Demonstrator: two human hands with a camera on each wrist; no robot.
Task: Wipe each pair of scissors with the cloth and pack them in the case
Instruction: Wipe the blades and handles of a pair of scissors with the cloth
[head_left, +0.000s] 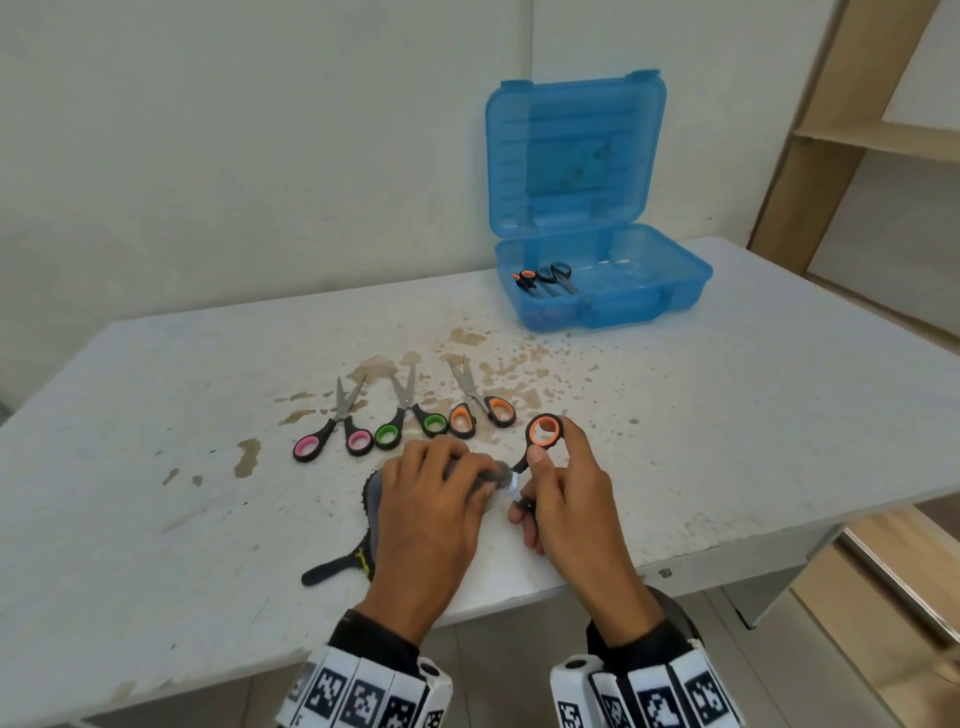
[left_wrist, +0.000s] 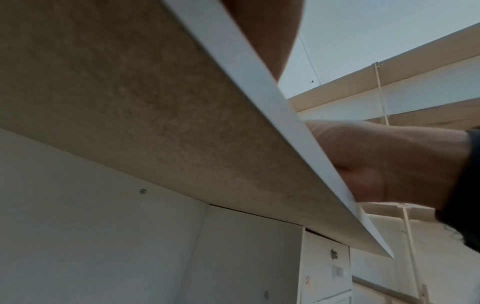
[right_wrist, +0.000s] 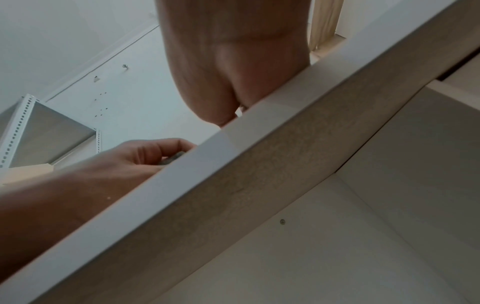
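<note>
In the head view my right hand (head_left: 540, 483) grips orange-handled scissors (head_left: 543, 432) by the handles, one ring sticking up above my thumb. My left hand (head_left: 441, 483) grips the grey cloth (head_left: 493, 475), which is wrapped round the blades, so the blades are hidden. Pink-handled scissors (head_left: 337, 431), green-handled scissors (head_left: 410, 421) and another orange-handled pair (head_left: 480, 410) lie in a row on the table just beyond my hands. The blue case (head_left: 649, 291) stands open at the back right with two pairs of scissors (head_left: 545, 278) in its left compartment. Both wrist views look up from below the table edge.
The white table (head_left: 727, 415) carries brown stains around the row of scissors. The cloth's black loop (head_left: 332, 569) trails toward the near edge. A wooden shelf unit (head_left: 883, 130) stands to the right of the table, and a wall runs behind it.
</note>
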